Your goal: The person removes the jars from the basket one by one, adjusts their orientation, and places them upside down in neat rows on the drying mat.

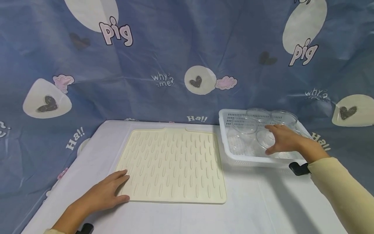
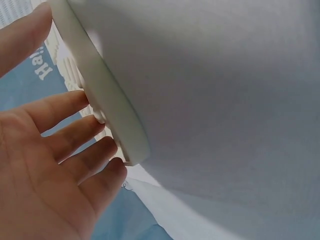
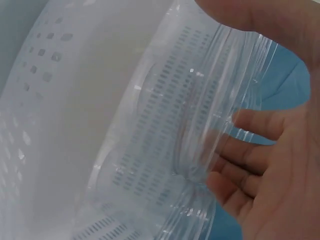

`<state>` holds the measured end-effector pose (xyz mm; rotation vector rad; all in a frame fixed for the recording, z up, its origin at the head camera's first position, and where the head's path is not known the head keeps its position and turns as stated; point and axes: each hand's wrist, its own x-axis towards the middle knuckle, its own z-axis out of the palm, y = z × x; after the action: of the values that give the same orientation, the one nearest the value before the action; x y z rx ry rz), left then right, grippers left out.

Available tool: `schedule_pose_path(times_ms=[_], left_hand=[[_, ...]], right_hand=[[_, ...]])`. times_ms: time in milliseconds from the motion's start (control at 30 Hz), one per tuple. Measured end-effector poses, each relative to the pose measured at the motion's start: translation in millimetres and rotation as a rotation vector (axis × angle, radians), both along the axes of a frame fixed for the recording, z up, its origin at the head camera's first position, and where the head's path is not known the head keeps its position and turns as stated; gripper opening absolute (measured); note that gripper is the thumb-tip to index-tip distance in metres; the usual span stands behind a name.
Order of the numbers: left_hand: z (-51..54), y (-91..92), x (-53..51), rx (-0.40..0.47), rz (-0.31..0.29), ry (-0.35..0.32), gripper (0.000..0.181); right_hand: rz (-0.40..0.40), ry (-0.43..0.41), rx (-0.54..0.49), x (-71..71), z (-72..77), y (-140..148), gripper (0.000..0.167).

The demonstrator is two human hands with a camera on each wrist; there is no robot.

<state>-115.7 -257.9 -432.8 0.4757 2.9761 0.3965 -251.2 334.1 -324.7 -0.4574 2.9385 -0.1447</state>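
My left hand (image 1: 102, 192) is at the near left corner of a cream mat (image 1: 175, 165) with raised slim ridges. Its fingers are spread, with the fingertips at the mat's edge (image 2: 112, 107) in the left wrist view. Over a white perforated basket (image 1: 245, 158) at the right, my right hand (image 1: 285, 140) reaches in with thumb and fingers apart. Several clear round containers (image 1: 244, 128) stand in the basket. In the right wrist view the fingers lie close beside a clear container (image 3: 200, 115); whether they touch it I cannot tell.
A white cloth (image 1: 251, 201) covers the table under the mat and basket. Behind them hangs a blue printed curtain (image 1: 163, 104), close to the basket's back rim. The basket stands just right of the mat.
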Motion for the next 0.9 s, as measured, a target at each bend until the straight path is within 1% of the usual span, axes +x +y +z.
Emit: schedule_pose_path(times_ms=[233, 467, 567, 633, 767, 900], left_hand=[[0.8, 0.4, -0.1, -0.010, 0.011, -0.006, 0.078], [0.7, 0.8, 0.8, -0.008, 0.010, -0.016, 0.078], [0.8, 0.9, 1.1, -0.005, 0.005, -0.014, 0.077], [0.2, 1.0, 1.1, -0.003, -0.004, -0.006, 0.077], [-1.8, 0.3, 0.7, -0.002, -0.019, 0.000, 0.076], [-2.9, -1.9, -0.2, -0.002, -0.009, -0.001, 0.078]], right_hand=[[0.006, 0.021, 0.005, 0.1, -1.8, -1, 0.106], [0.010, 0.021, -0.022, 1.9, -0.4, -1, 0.106], [0.016, 0.032, -0.033, 2.1, 0.9, -1, 0.106], [0.016, 0.054, -0.036, 3.6, 2.6, 1, 0.106], [-0.007, 0.090, -0.038, 12.1, 13.5, 4, 0.106], [-0.048, 0.074, -0.094, 21.4, 31.6, 8, 0.111]])
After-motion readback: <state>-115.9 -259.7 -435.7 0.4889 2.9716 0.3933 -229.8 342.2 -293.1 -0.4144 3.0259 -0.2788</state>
